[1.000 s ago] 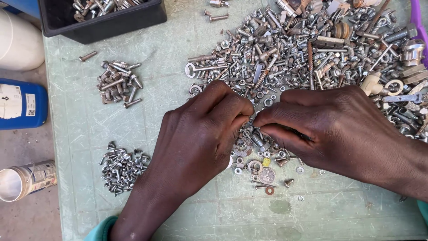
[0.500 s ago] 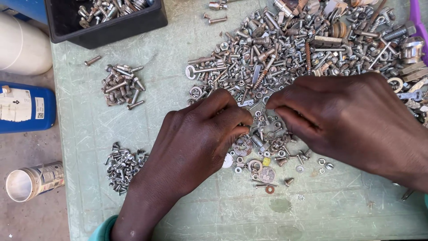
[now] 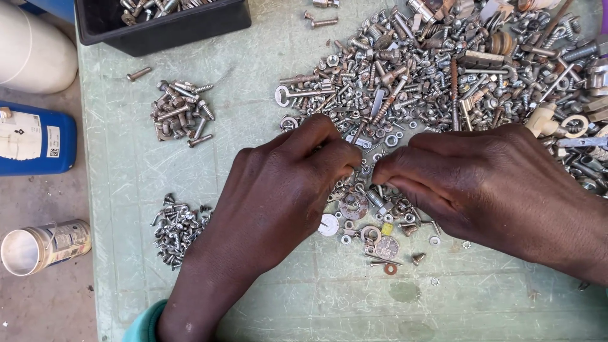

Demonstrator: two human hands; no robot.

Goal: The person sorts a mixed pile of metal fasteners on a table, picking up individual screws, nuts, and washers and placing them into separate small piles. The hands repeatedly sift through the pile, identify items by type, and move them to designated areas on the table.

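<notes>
A big heap of mixed metal hardware point(image 3: 443, 69), screws, bolts, nuts and washers, covers the upper right of a pale green table point(image 3: 253, 101). My left hand point(image 3: 278, 196) and my right hand point(image 3: 487, 183) rest palm down at the heap's near edge, fingertips nearly meeting over loose washers and nuts point(image 3: 367, 215). Both hands have their fingers pinched together at the small parts; whether either grips a piece is hidden by the fingers. A small pile of bolts point(image 3: 180, 114) lies at the left, and a pile of small screws point(image 3: 177, 228) sits below it.
A black bin point(image 3: 164, 28) with metal parts stands at the table's far left corner. Off the table's left edge are a blue canister point(image 3: 35, 139), a white container point(image 3: 31, 57) and a tin can point(image 3: 44, 247) lying on the floor.
Both hands have shifted slightly, the fingertips drawing closer together over the loose washers. The view has drifted a little to the left.
</notes>
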